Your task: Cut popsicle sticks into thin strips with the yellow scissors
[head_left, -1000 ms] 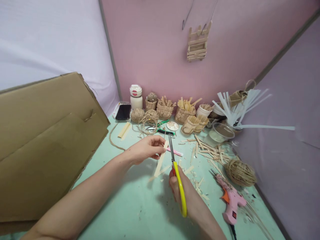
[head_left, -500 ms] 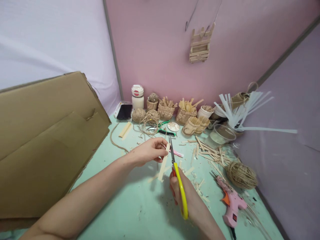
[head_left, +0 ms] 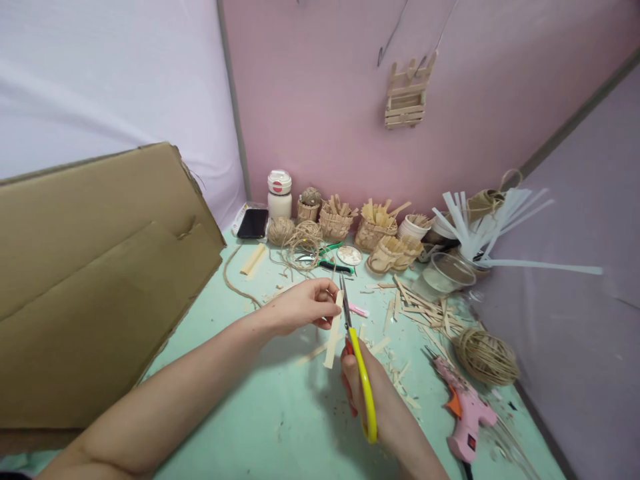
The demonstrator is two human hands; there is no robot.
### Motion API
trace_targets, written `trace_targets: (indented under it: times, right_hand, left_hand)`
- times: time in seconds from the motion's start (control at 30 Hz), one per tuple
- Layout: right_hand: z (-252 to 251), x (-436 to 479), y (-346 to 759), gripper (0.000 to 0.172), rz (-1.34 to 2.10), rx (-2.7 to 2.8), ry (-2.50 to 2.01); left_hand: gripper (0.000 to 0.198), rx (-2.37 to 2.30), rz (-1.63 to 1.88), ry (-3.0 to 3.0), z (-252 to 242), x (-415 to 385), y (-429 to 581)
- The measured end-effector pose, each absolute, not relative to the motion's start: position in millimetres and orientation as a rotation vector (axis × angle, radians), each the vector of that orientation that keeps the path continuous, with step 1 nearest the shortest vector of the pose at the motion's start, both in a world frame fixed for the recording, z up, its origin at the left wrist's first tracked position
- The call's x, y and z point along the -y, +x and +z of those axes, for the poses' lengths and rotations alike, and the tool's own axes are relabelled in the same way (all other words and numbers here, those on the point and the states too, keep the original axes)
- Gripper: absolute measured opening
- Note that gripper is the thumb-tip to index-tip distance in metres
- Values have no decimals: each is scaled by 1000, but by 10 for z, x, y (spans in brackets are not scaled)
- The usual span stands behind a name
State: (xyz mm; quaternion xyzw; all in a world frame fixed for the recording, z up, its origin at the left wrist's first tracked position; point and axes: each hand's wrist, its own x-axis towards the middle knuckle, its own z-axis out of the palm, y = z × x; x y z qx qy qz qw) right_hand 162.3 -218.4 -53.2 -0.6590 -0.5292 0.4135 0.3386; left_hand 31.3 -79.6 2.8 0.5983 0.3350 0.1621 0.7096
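Between the thumb and fingers of my left hand (head_left: 315,303) is a flat pale wooden stick (head_left: 332,340), held tilted above the table. My right hand (head_left: 367,380) grips scissors (head_left: 367,400) with yellow and red handles. Their blades point away from me and lie right beside the upper part of the stick; I cannot tell whether they touch it. Under the hands lie wood offcuts (head_left: 400,380) and a pink-handled tool (head_left: 359,310), partly hidden behind the scissors.
A pink glue gun (head_left: 465,407) and a twine ball (head_left: 486,355) lie at the right, near a heap of wooden sticks (head_left: 425,307). Small baskets (head_left: 376,233), green-handled pliers (head_left: 335,267) and a phone (head_left: 253,223) stand or lie at the back. Cardboard (head_left: 100,287) leans at left.
The view has shifted slightly. My left hand still holds the wooden stick, which now stands a little steeper beside the scissor blades. Both grips look the same.
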Motion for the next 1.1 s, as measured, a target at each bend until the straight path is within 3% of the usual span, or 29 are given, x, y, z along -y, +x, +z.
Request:
trace_targets:
  times: [0.77, 1.1]
  right_hand:
    - [-567, 2197, 1621, 42, 1275, 1307, -1617]
    - [-555, 2218, 1641, 39, 1186, 1361, -1641]
  left_hand:
    - [15, -702, 350, 1319, -1, 774, 295]
    - [16, -685, 274, 1356, 97, 731, 244]
